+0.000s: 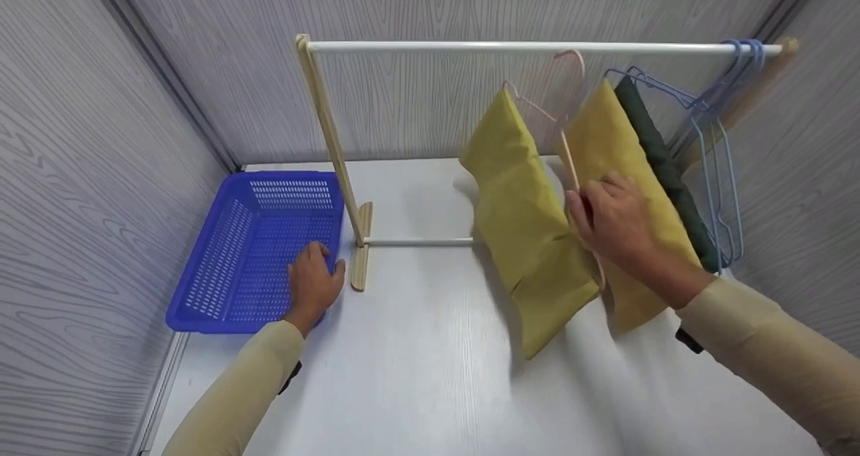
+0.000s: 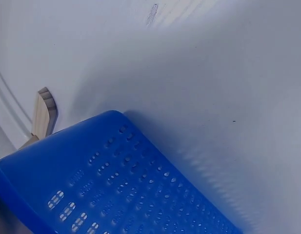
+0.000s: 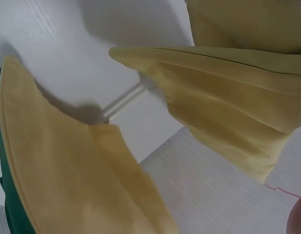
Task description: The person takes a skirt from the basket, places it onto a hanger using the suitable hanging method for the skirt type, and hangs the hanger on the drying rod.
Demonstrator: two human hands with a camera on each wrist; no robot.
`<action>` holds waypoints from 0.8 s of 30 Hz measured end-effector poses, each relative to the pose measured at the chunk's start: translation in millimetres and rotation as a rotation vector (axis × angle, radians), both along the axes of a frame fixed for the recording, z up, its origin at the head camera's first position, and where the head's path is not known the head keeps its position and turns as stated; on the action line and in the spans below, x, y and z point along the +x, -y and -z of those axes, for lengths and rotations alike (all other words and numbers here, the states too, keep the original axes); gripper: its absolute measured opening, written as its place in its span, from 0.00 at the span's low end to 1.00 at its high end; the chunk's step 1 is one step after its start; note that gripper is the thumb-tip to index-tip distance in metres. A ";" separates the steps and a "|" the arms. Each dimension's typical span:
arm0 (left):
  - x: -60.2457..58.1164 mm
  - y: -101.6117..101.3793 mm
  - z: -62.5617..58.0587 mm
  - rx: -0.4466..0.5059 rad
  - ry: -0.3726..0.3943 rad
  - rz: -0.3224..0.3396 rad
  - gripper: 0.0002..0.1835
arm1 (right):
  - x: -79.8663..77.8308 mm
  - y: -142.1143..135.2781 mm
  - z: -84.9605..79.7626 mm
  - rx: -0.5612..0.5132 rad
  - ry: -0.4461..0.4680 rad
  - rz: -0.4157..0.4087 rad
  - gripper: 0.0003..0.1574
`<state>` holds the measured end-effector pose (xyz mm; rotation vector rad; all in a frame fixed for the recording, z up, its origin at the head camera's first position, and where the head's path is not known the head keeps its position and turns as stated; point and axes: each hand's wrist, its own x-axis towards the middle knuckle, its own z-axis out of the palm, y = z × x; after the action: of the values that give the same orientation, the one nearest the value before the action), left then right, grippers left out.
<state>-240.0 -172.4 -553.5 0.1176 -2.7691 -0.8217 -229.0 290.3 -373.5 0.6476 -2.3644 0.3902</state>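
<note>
In the head view my right hand (image 1: 615, 217) grips a pink hanger (image 1: 569, 157) by its side. An olive-yellow cloth (image 1: 524, 221) hangs on that hanger, puffed and creased; the right wrist view shows its folded layers. The hanger's hook (image 1: 571, 54) overlaps the white rail (image 1: 470, 46). Just right of this hand hang a mustard-yellow cloth (image 1: 625, 140) and a dark green cloth (image 1: 655, 137). My left hand (image 1: 312, 281) rests at the right rim of a blue plastic basket (image 1: 195, 258), fingers over the inside and thumb outside; it is mostly out of the left wrist view.
The rail sits on wooden posts (image 1: 326, 120) with a wooden foot (image 1: 361, 268) beside the basket. Several blue hangers (image 1: 729, 167) crowd the rail's right end. A lower bar (image 1: 420, 242) runs close over the white table (image 1: 403, 375). Wood-grain panels (image 1: 54, 241) enclose both sides and the back.
</note>
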 end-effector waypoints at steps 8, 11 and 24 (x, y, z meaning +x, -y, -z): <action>-3.2 0.3 -0.5 -0.046 0.045 -0.056 0.17 | -15.2 -33.9 -23.6 0.051 -0.092 0.010 0.15; -2.4 3.3 -3.7 -0.180 0.059 0.002 0.21 | -22.9 -46.0 -27.4 0.065 -0.098 0.073 0.18; 19.7 25.9 -4.0 -0.535 0.071 0.274 0.26 | -20.0 -103.6 -18.0 0.245 -0.217 0.173 0.29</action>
<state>-220.2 -198.3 -549.4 -0.3411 -3.0031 -0.1032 -249.0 393.9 -355.6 0.5583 -2.2538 -0.0455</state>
